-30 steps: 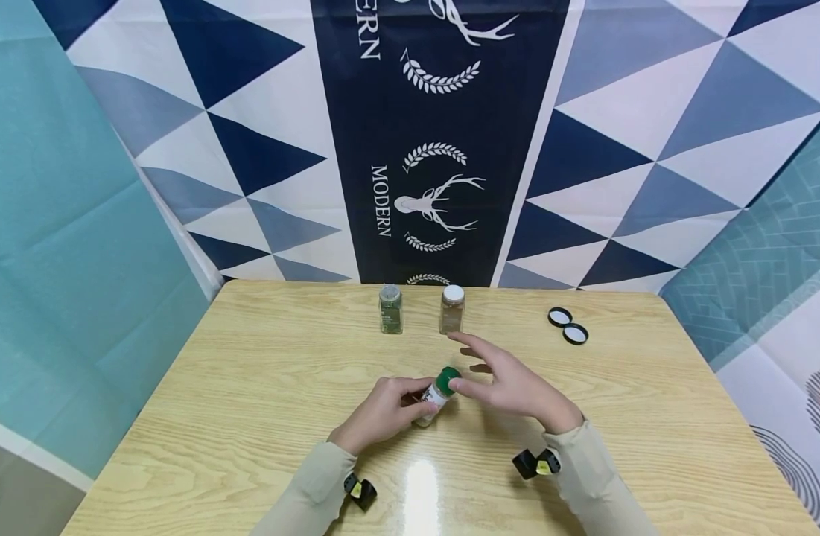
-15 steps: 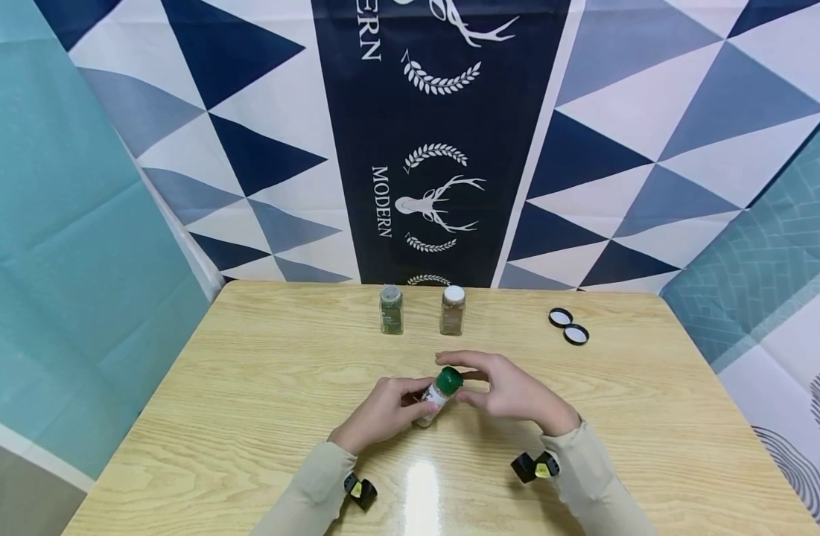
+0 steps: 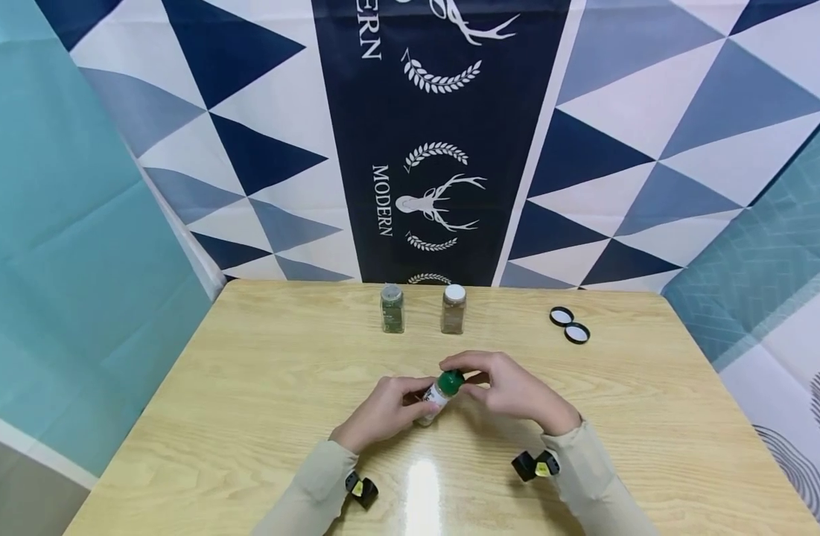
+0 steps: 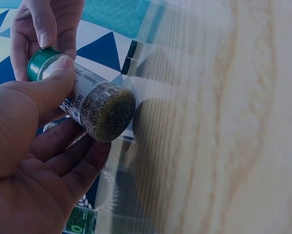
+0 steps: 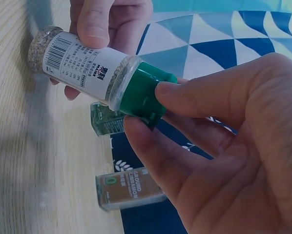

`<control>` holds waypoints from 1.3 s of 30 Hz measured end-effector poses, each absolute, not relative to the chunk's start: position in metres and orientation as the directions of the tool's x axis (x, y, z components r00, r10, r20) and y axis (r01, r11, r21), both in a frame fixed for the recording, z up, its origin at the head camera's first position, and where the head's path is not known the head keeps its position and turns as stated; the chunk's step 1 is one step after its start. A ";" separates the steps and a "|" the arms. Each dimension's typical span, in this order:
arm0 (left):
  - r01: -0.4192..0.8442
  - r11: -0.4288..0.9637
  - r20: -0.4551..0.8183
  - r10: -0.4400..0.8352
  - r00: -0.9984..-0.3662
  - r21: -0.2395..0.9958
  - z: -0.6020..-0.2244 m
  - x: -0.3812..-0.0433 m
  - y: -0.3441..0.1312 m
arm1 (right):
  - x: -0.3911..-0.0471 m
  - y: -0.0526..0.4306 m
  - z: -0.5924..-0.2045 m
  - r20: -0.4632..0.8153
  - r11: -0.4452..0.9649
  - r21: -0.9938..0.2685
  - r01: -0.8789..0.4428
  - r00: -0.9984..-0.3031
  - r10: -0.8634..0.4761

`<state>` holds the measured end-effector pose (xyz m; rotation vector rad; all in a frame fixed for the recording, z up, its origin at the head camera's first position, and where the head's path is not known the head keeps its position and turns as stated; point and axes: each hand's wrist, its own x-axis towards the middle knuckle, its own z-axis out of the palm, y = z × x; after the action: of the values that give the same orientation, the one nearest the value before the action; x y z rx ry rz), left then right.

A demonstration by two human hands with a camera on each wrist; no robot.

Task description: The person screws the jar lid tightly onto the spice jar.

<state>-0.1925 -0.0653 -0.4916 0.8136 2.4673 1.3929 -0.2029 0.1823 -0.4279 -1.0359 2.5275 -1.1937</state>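
My left hand [image 3: 381, 411] grips the body of a clear spice jar [image 3: 436, 397] with a white printed label, held tilted over the table. Pale brown seed-like grains [image 4: 112, 105] show through its base end in the left wrist view. From the other side, my right hand [image 3: 517, 387] pinches the green cap [image 5: 145, 90] at the jar's upper end. In the right wrist view the thumb lies on the cap's near side and a finger lies at its edge. The cap sits on the jar's neck.
At the back of the wooden table [image 3: 282, 350] stand a jar of green herbs [image 3: 392, 311] and a white-lidded jar labelled ground cinnamon [image 3: 453, 311]. Two black-rimmed round discs [image 3: 569, 325] lie at the back right. Behind the table hangs a patterned cloth [image 3: 436, 149].
My right hand has come in from the right, its fingers bending down from above the cap to pinch it. The left hand and the jar have stayed almost still.
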 end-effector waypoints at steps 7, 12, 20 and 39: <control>0.363 0.404 0.094 0.549 -0.830 0.840 -0.491 -0.190 -0.067 | -0.201 0.180 -0.427 0.125 0.465 -0.715 -0.522 -0.750 -0.649; 0.369 0.408 0.099 0.548 -0.831 0.835 -0.491 -0.190 -0.068 | -0.202 0.179 -0.427 0.124 0.469 -0.714 -0.520 -0.753 -0.646; 0.362 0.423 0.087 0.543 -0.835 0.831 -0.490 -0.189 -0.072 | -0.202 0.178 -0.426 0.132 0.459 -0.728 -0.509 -0.761 -0.635; 0.405 0.427 0.107 0.570 -0.815 0.808 -0.489 -0.191 -0.063 | -0.196 0.192 -0.421 0.218 0.460 -0.658 -0.596 -0.736 -0.641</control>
<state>-0.1906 -0.0628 -0.4887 0.8620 2.4949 1.3360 -0.1962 0.1917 -0.4211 -1.1158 2.6323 -1.1480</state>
